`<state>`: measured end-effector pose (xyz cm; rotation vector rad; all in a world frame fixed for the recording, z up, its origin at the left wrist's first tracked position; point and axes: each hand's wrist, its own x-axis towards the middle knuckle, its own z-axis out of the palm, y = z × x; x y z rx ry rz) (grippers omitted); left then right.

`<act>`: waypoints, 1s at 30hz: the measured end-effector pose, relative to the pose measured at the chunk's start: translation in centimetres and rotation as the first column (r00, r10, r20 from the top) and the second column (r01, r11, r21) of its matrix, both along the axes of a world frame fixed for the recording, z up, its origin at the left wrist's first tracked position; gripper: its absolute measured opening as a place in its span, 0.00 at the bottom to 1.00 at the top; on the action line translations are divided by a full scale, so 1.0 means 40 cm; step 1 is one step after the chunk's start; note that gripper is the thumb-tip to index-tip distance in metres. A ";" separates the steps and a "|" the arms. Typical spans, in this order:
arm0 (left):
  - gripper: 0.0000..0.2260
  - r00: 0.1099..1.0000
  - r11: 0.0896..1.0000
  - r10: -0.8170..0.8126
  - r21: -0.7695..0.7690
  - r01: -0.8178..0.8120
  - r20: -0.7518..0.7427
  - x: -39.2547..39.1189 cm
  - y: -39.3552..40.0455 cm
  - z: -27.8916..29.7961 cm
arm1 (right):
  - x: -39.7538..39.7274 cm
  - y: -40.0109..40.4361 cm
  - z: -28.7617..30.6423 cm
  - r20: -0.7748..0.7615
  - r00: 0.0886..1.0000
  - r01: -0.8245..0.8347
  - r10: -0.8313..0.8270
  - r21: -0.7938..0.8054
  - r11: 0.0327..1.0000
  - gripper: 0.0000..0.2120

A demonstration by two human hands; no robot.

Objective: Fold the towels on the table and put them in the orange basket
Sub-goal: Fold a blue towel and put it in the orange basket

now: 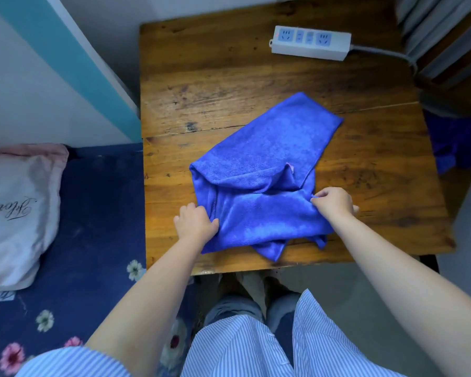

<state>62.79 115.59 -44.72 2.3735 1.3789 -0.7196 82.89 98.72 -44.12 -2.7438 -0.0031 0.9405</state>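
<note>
A blue towel [264, 170] lies rumpled and partly folded on the wooden table [229, 77], its far end pointing toward the back right. My left hand [195, 221] grips the towel's near left edge. My right hand [333, 201] pinches the near right edge, thumb and fingers curled on the cloth. A small pink tag [291, 167] shows near the towel's middle. No orange basket is in view.
A white power strip [310, 42] with a grey cable lies at the table's back right. More blue cloth [457, 148] hangs past the table's right edge. A bed with a dark flowered sheet [93, 213] and a pillow [14, 213] lies to the left.
</note>
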 end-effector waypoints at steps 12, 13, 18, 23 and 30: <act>0.14 0.844 0.933 0.358 -0.186 -0.308 0.399 0.002 0.058 0.093 | 0.061 0.030 0.103 0.084 0.996 -0.053 0.040 0.151 0.987 0.05; 0.11 0.800 0.920 0.390 -0.219 -0.324 0.455 0.013 0.067 0.112 | 0.073 0.044 0.125 0.103 0.993 -0.069 0.051 0.173 0.983 0.05; 0.10 0.648 0.884 0.452 -0.208 -0.419 0.613 0.079 0.120 0.216 | 0.132 0.136 0.257 0.223 0.971 -0.148 0.083 0.292 0.945 0.05; 0.12 0.518 0.886 0.358 -0.108 -0.451 0.776 0.200 0.224 0.400 | 0.207 0.282 0.489 0.472 0.876 -0.310 0.096 0.401 0.862 0.08; 0.13 -0.022 0.815 0.288 -0.257 -0.519 0.957 0.281 0.375 0.660 | 0.297 0.365 0.789 0.630 0.756 -0.334 -0.177 0.603 0.724 0.11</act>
